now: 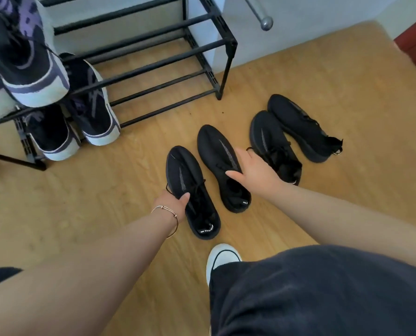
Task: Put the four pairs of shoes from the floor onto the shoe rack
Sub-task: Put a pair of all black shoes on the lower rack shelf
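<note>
1. Reaching down from the head view, the left hand (174,201) wraps around the side of the nearest black shoe (191,190), thumb lying across the top by the laces and the other fingers tucked out of sight under its left edge; a thin bracelet (170,218) circles that wrist.
2. The right hand (249,169) is spread wide with fingers extended, its thumb touching the upper of the second black shoe (220,163) near the collar, while the fingers reach toward the neighbouring shoe; it is not closed on anything.
3. These two black shoes lie side by side on the wooden floor (105,190), toes pointing away from the person.
4. Another black pair (294,132) sits on the floor to the right, the two shoes touching, just in front of the rack's right leg.
5. The black metal shoe rack (178,66) stands at the upper left against a pale wall.
6. Two purple-and-white pairs are on its left end: one pair (27,57) on an upper tier and one pair (90,110) on the tier below.
7. The rest of the rack's bars are bare.
8. The person's white shoe toe (221,258) and dark trouser leg (323,294) show at the bottom.
</note>
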A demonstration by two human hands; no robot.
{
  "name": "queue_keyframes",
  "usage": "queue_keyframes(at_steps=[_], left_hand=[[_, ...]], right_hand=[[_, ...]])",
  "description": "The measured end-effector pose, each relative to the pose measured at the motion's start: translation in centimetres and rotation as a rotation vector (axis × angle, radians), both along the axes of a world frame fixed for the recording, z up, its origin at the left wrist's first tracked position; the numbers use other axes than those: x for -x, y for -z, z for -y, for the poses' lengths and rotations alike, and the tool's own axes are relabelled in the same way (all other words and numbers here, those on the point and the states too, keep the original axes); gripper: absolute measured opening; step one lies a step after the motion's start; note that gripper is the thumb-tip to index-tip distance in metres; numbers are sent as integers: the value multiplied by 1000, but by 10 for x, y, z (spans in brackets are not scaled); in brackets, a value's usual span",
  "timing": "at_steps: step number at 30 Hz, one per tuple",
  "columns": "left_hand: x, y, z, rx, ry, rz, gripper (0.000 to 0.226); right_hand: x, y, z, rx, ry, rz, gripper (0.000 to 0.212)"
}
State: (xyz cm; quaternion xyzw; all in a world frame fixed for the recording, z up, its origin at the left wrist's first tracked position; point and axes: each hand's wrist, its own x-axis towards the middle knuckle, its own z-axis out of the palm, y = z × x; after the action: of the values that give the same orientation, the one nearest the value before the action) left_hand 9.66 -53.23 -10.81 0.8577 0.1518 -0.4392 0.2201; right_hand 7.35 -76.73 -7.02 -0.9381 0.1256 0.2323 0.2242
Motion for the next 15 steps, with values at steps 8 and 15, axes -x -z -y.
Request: queue_keyframes(at_steps=[8, 15], left_hand=[[32, 28, 10, 134, -431, -52, 53], [21, 67, 0, 264, -507, -107, 67]], right_hand=[[7, 37, 2, -310, 477, -193, 75], [-9, 46, 15, -355, 521, -250, 68]])
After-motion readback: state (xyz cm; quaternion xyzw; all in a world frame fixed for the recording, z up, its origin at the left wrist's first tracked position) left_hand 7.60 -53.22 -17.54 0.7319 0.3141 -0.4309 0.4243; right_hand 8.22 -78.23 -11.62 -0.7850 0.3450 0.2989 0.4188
